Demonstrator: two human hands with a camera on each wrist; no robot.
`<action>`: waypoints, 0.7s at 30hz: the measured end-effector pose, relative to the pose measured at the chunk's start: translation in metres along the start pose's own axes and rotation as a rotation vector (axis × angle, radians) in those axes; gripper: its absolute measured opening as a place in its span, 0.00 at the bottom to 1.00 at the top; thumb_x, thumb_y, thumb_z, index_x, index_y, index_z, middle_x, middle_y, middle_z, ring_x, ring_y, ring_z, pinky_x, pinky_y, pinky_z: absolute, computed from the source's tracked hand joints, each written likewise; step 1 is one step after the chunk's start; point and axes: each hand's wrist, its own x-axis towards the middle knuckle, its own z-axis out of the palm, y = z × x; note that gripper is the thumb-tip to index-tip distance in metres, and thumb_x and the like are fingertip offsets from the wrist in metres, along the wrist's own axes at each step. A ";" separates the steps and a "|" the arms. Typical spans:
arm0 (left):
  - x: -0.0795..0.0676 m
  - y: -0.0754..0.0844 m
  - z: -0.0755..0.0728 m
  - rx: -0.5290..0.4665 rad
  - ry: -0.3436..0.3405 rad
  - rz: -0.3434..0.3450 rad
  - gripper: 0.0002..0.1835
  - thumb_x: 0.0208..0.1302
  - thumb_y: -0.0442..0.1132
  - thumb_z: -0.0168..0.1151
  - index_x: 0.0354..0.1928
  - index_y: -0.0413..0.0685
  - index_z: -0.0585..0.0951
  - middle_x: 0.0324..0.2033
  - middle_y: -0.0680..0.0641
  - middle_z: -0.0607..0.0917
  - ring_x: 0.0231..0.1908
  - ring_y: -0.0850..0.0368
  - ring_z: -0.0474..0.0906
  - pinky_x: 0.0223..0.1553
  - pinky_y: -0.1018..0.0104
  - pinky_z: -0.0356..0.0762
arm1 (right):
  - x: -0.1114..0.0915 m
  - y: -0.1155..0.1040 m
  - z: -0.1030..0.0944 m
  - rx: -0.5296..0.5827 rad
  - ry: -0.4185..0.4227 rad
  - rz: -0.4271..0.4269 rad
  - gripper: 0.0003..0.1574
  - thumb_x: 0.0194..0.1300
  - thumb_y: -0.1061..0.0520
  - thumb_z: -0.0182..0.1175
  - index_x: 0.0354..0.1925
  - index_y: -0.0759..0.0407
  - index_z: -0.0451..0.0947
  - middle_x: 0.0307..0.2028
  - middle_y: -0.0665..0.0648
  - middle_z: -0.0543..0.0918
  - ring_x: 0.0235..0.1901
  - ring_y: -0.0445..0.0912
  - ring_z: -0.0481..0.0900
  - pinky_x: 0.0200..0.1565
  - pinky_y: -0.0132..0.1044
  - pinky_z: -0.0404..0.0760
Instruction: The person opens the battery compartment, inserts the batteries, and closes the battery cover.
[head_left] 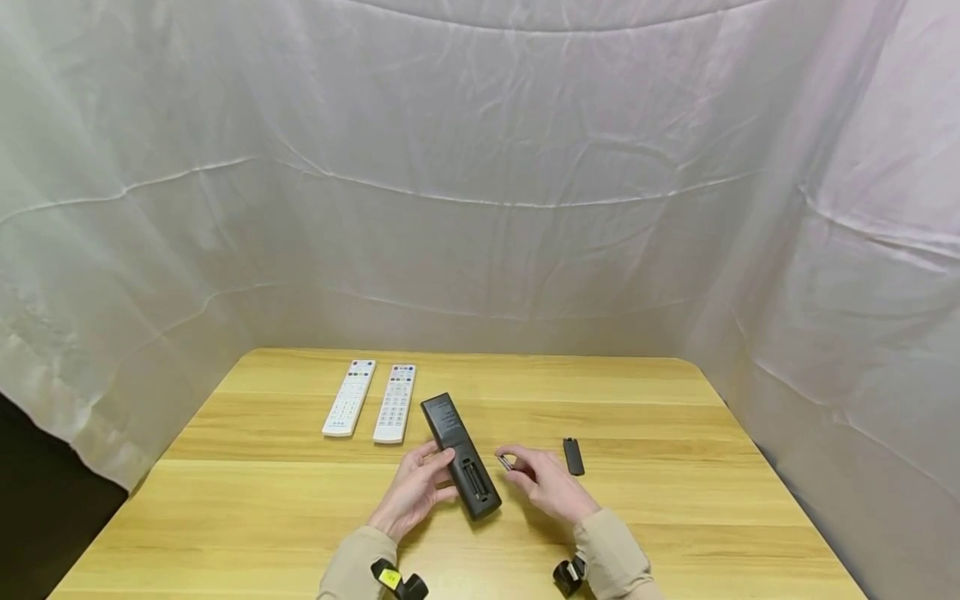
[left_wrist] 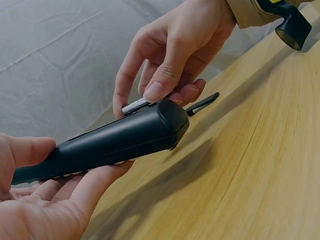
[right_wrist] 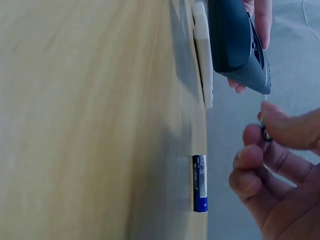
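Note:
My left hand (head_left: 416, 487) holds a black remote control (head_left: 448, 427), its back turned up, thumb on top and fingers beneath. The uncovered battery compartment (head_left: 475, 478) is at the end nearer me. Between thumb and fingertips, my right hand (head_left: 551, 483) pinches a small battery (head_left: 506, 462), just right of the remote. From the left wrist view, that battery (left_wrist: 135, 106) overlaps the remote's upper edge. Another battery (right_wrist: 200, 183), blue, lies on the table in the right wrist view; in the head view it is hidden. The black battery cover (head_left: 573, 457) lies beyond the right hand.
Two white remote controls (head_left: 349, 398) (head_left: 394, 403) lie side by side, buttons up, at the back left of the wooden table (head_left: 247, 500). Pale grey curtains (head_left: 480, 167) hang behind the table and along both sides.

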 end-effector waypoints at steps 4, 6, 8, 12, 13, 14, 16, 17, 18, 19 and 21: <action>0.000 0.000 0.000 -0.006 0.012 0.002 0.33 0.77 0.36 0.50 0.75 0.28 0.50 0.62 0.33 0.78 0.53 0.51 0.84 0.56 0.53 0.87 | 0.001 -0.003 0.000 0.057 0.000 -0.038 0.23 0.68 0.64 0.62 0.61 0.63 0.76 0.27 0.57 0.85 0.23 0.29 0.68 0.25 0.23 0.72; 0.000 -0.001 0.000 -0.006 0.017 0.001 0.33 0.77 0.36 0.50 0.75 0.28 0.50 0.62 0.33 0.78 0.54 0.50 0.84 0.56 0.53 0.87 | 0.001 -0.006 0.000 0.070 0.013 -0.046 0.22 0.67 0.63 0.64 0.58 0.63 0.77 0.26 0.56 0.85 0.23 0.29 0.68 0.25 0.23 0.73; 0.001 -0.001 0.000 -0.001 0.022 0.001 0.33 0.77 0.36 0.50 0.75 0.29 0.50 0.62 0.33 0.78 0.54 0.50 0.84 0.56 0.53 0.87 | 0.001 -0.008 0.001 0.070 0.034 -0.049 0.18 0.66 0.63 0.65 0.54 0.61 0.79 0.24 0.54 0.84 0.22 0.28 0.68 0.25 0.23 0.74; 0.001 -0.001 0.000 0.000 0.023 0.004 0.32 0.77 0.36 0.49 0.74 0.28 0.50 0.63 0.32 0.77 0.55 0.49 0.83 0.56 0.53 0.87 | 0.001 -0.013 0.003 0.062 0.059 -0.045 0.11 0.64 0.62 0.67 0.46 0.59 0.82 0.24 0.52 0.85 0.23 0.28 0.71 0.26 0.23 0.77; 0.002 -0.001 0.000 -0.001 0.022 0.004 0.32 0.77 0.36 0.49 0.74 0.28 0.50 0.63 0.31 0.77 0.55 0.49 0.83 0.56 0.53 0.86 | 0.001 -0.014 0.004 0.060 0.060 -0.048 0.10 0.64 0.62 0.67 0.45 0.59 0.83 0.24 0.52 0.86 0.23 0.28 0.72 0.27 0.23 0.78; 0.002 -0.001 0.001 -0.003 0.021 0.004 0.32 0.77 0.36 0.49 0.74 0.28 0.50 0.63 0.31 0.77 0.55 0.49 0.83 0.56 0.52 0.86 | 0.001 -0.015 0.004 0.055 0.058 -0.047 0.09 0.64 0.61 0.67 0.44 0.59 0.83 0.25 0.52 0.86 0.24 0.28 0.72 0.27 0.23 0.78; 0.001 -0.001 0.001 -0.006 0.019 0.005 0.32 0.77 0.36 0.49 0.74 0.27 0.50 0.63 0.31 0.77 0.55 0.49 0.83 0.57 0.52 0.86 | 0.001 -0.018 0.004 0.054 0.049 -0.047 0.09 0.63 0.61 0.68 0.43 0.60 0.84 0.25 0.52 0.87 0.24 0.28 0.73 0.28 0.23 0.79; 0.001 -0.001 0.001 -0.008 0.017 0.005 0.32 0.77 0.35 0.49 0.74 0.27 0.50 0.64 0.30 0.76 0.56 0.48 0.83 0.57 0.51 0.86 | 0.001 -0.019 0.004 0.052 0.045 -0.049 0.09 0.63 0.61 0.68 0.43 0.60 0.84 0.25 0.52 0.87 0.24 0.28 0.72 0.28 0.23 0.79; 0.001 -0.001 0.001 -0.008 0.014 0.006 0.32 0.77 0.35 0.48 0.74 0.27 0.50 0.64 0.29 0.75 0.56 0.48 0.82 0.58 0.51 0.85 | 0.001 -0.021 0.004 0.055 0.039 -0.044 0.09 0.63 0.61 0.68 0.43 0.61 0.84 0.26 0.52 0.87 0.24 0.28 0.73 0.29 0.23 0.79; 0.001 -0.001 0.002 -0.007 0.013 0.006 0.32 0.78 0.35 0.48 0.74 0.27 0.50 0.65 0.28 0.74 0.56 0.47 0.82 0.58 0.50 0.85 | 0.001 -0.022 0.004 0.058 0.033 -0.039 0.09 0.63 0.61 0.68 0.43 0.61 0.84 0.26 0.52 0.87 0.24 0.28 0.73 0.29 0.23 0.79; 0.001 -0.001 0.002 -0.007 0.008 0.010 0.32 0.78 0.36 0.48 0.74 0.27 0.50 0.66 0.27 0.73 0.57 0.47 0.82 0.59 0.49 0.84 | 0.000 -0.023 0.005 0.063 0.025 -0.035 0.09 0.63 0.61 0.68 0.43 0.61 0.84 0.26 0.52 0.87 0.24 0.29 0.73 0.29 0.23 0.79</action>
